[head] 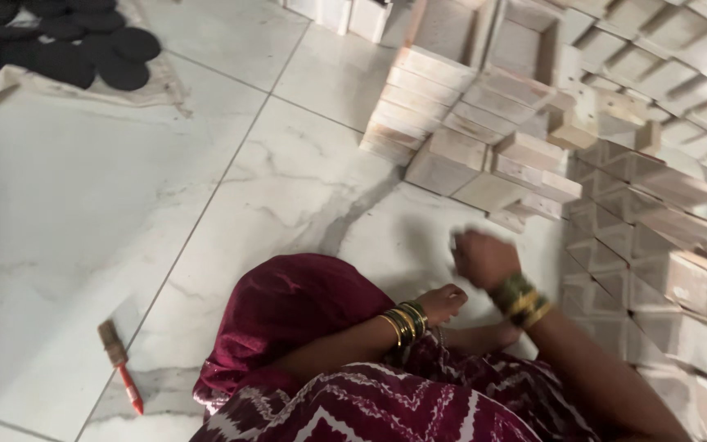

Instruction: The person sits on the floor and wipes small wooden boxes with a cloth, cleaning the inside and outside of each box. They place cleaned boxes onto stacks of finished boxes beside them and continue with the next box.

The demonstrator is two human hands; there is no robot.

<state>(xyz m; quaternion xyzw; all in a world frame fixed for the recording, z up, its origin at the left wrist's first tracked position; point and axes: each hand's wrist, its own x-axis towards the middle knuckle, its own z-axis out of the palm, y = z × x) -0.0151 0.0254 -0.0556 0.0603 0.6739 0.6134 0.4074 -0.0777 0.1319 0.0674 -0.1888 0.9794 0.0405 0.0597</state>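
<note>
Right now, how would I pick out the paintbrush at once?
Start at the white marble-tiled floor and go to its lower left, away from the pale wooden boxes. The paintbrush lies alone there, left of the maroon cloth: red handle, brown bristles.

White marble-veined tiled floor (pixel 83 205) with grey grout lines, bearing: stacked pale wooden blocks (pixel 484 123) at upper right, running down the right edge; red-handled paintbrush (pixel 120 364) at lower left; pale cloth (pixel 149 86) at upper left, carrying black discs (pixel 67 45).
</note>
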